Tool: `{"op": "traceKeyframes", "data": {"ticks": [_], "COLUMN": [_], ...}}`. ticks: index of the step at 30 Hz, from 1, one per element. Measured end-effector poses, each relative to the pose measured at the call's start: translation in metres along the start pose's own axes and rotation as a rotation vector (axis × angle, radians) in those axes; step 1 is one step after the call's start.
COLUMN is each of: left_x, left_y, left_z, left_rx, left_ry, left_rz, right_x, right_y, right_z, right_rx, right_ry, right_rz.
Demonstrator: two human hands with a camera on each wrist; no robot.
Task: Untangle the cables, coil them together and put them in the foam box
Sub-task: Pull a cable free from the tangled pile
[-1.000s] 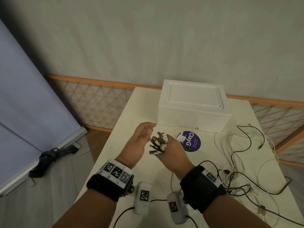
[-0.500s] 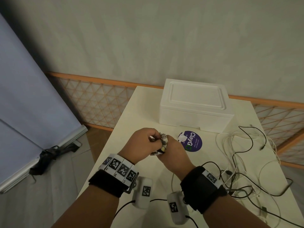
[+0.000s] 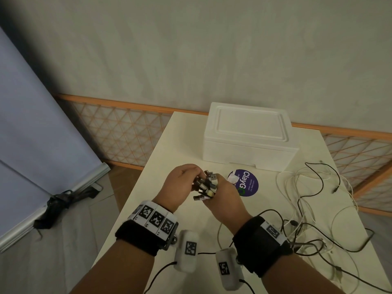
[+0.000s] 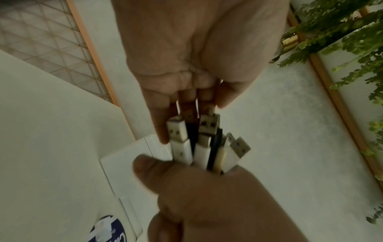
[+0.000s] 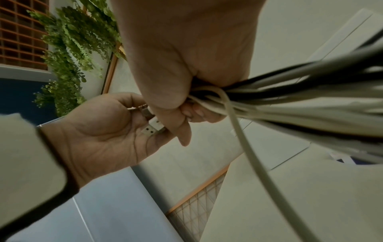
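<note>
Above the table's middle, my right hand (image 3: 224, 198) grips a bundle of black and white cables just below their USB plugs (image 3: 206, 185). The plugs fan out of the fist toward my left hand (image 3: 183, 183), whose fingers curl over their metal ends. In the left wrist view the left fingers (image 4: 186, 101) and thumb pinch the plug tips (image 4: 204, 129) above the right fist (image 4: 207, 196). The right wrist view shows the cables (image 5: 290, 101) streaming out of the right hand (image 5: 182, 78). Their loose lengths (image 3: 307, 209) lie tangled on the table at the right. The white foam box (image 3: 248, 136) stands behind, lid on.
A round purple sticker (image 3: 244, 182) lies on the cream table (image 3: 169, 149) in front of the box. The table's left edge drops to the floor, where a grey panel (image 3: 31, 145) leans. An orange lattice fence (image 3: 118, 128) and the wall stand behind.
A second ago my left hand was open beside the plugs. It then closed over them, and now its fingers hold the plug ends, which show more between the hands. The right hand's grip is unchanged.
</note>
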State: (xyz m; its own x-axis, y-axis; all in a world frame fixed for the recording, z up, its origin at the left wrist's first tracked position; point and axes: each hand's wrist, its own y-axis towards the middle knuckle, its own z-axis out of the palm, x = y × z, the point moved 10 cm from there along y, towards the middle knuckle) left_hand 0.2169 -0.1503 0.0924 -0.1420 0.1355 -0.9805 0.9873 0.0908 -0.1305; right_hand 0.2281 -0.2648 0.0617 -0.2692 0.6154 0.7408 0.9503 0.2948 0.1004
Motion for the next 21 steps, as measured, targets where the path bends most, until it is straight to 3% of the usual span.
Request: {"op": "traceKeyframes", "data": {"ticks": [4,9,18,21], "left_x": [0.002,-0.003,-0.012,-0.011], "left_y": [0.008,0.01,0.011,0.011], "left_z": [-0.002,-0.001,0.011,0.014], "left_rx": [0.124,0.296,0.356,0.322], "left_ry": [0.224,0.265,0.805,0.829], "left_rz": [-0.064,-0.07,0.094,0.139], "right_x": [0.002,0.01,0.008,0.008], "right_y": [-0.003,-0.006,-0.011,-0.007], "right_z": [0.005,0.004,0.011,0.004], "right_rx": [0.03,0.063,0.111,0.059], "right_ry": [-0.01,0.038,0.041,0.072], "right_rz": [-0.013,-0.026,-0.004,0.001]}}
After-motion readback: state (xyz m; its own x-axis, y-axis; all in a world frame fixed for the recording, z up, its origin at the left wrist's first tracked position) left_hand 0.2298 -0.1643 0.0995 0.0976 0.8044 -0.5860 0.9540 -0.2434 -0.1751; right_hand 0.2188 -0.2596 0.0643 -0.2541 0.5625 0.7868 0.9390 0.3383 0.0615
